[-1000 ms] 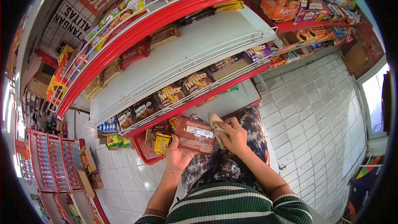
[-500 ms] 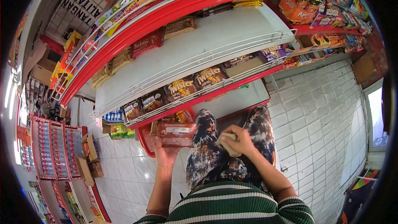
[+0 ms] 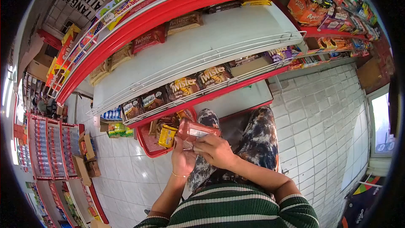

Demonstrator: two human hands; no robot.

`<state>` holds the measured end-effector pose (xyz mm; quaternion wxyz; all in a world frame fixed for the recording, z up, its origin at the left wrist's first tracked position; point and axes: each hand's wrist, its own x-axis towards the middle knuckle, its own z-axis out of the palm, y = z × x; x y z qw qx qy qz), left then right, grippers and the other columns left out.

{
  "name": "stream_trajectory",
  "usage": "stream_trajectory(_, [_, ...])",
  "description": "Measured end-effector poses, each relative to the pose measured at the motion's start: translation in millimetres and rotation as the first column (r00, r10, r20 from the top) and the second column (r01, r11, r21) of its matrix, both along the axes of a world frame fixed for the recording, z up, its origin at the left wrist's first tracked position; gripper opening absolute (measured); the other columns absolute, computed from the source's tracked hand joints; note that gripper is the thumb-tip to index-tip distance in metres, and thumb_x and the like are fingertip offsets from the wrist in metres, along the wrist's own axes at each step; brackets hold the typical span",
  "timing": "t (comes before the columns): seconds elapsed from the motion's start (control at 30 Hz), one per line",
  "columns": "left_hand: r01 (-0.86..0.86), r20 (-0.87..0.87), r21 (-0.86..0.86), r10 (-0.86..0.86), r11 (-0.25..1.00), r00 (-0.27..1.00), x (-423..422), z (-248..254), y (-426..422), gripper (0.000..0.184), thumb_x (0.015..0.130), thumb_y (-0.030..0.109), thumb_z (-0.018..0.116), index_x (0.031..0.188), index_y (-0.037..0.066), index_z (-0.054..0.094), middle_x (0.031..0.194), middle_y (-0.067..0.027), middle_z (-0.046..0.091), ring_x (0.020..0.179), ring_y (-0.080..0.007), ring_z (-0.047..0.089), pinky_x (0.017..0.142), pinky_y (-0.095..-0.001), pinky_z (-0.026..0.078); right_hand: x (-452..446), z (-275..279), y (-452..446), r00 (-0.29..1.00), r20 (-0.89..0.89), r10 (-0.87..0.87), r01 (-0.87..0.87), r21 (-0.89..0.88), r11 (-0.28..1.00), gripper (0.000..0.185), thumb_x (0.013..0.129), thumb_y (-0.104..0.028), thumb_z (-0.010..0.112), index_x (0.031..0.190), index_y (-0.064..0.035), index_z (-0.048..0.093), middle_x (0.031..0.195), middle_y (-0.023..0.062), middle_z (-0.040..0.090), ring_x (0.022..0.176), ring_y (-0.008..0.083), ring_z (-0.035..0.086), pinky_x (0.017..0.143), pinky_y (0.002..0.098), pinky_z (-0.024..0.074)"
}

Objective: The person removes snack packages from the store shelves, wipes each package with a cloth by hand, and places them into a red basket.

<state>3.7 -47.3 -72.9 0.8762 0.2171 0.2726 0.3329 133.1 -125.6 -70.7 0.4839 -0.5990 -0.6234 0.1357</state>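
My left hand (image 3: 183,158) grips a reddish-brown snack packet (image 3: 196,131) with a pale label, held above my left thigh. My right hand (image 3: 215,150) is closed against the packet's lower edge. Its fingers hide most of the folded beige cloth seen in it earlier. Below and left of the packet stands a red basket (image 3: 145,145) holding a yellow packet (image 3: 167,136) and other snack packs. The shelf just ahead carries Twister packs (image 3: 214,76) and Wafello packs (image 3: 152,101) behind a wire rail.
A white shelf board (image 3: 168,63) with red edging spans the front, with more packets along its back. Bottle racks (image 3: 50,147) and open cardboard boxes (image 3: 86,160) stand to the left. White floor tiles (image 3: 316,118) stretch off to the right, towards a bright door pane (image 3: 382,122).
My right hand has moved left from between my knees onto the packet. My left hand has shifted right and tilted the packet. The yellow packet in the basket now shows.
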Motion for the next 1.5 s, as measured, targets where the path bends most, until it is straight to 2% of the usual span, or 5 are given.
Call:
stream_trajectory(0.23, [-0.330,-0.155,-0.182,0.305,0.926,0.940,-46,-38,40,0.050,0.086,0.044,0.040,0.123,0.011,0.040,0.122,-0.0144,0.045,0.113,-0.0367,0.041,0.091,-0.0594,0.032,6,-23,-18,0.942,-0.295,0.158,-0.238,-0.259,0.936,0.025,0.073,-0.016,0.064,0.097,-0.0093,0.062,0.089,0.0081,0.060,0.077,0.0252,0.059,0.067,0.0317,0.0485])
stream_trajectory(0.63, [-0.323,-0.253,-0.524,0.218,0.788,0.943,-70,-196,135,0.052,0.088,0.039,0.028,0.129,0.007,0.031,0.132,-0.0226,0.030,0.121,-0.0439,0.028,0.095,-0.0661,0.018,135,-33,-23,0.437,-0.715,-0.546,0.355,-0.420,0.835,0.036,0.082,-0.033,0.060,0.062,-0.0032,0.052,0.052,-0.0015,0.049,0.048,0.0058,0.043,0.043,0.0228,0.0320])
stream_trajectory(0.9, [-0.420,-0.368,-0.537,0.245,0.732,0.897,-42,-226,153,0.052,0.088,0.038,0.035,0.131,0.010,0.026,0.131,-0.0199,0.032,0.122,-0.0413,0.028,0.095,-0.0618,0.025,250,-35,-8,0.442,-0.036,-0.896,0.868,-0.234,0.438,0.027,0.070,-0.029,0.063,0.077,-0.0043,0.057,0.075,0.0135,0.061,0.072,0.0269,0.061,0.057,0.0357,0.0458])
stream_trajectory(1.1, [-0.359,-0.510,-0.345,0.148,0.868,0.847,-6,-155,117,0.032,0.088,0.033,0.043,0.107,0.007,0.045,0.113,-0.0164,0.050,0.103,-0.0339,0.051,0.086,-0.0507,0.042,315,-18,39,0.486,0.543,-0.685,0.874,-0.311,0.374,0.031,0.070,-0.024,0.061,0.098,-0.0096,0.059,0.097,0.0121,0.060,0.083,0.0281,0.061,0.064,0.0376,0.0492])
stream_trajectory(1.5, [0.018,-0.376,-0.083,-0.048,0.996,0.925,42,-84,52,0.023,0.085,0.018,0.052,0.103,0.003,0.050,0.097,-0.0128,0.058,0.084,-0.0268,0.059,0.076,-0.0404,0.049,346,-50,77,0.457,0.753,-0.473,0.886,-0.342,0.313,0.024,0.071,-0.016,0.056,0.093,-0.0070,0.062,0.103,0.0126,0.058,0.087,0.0238,0.061,0.068,0.0370,0.0506])
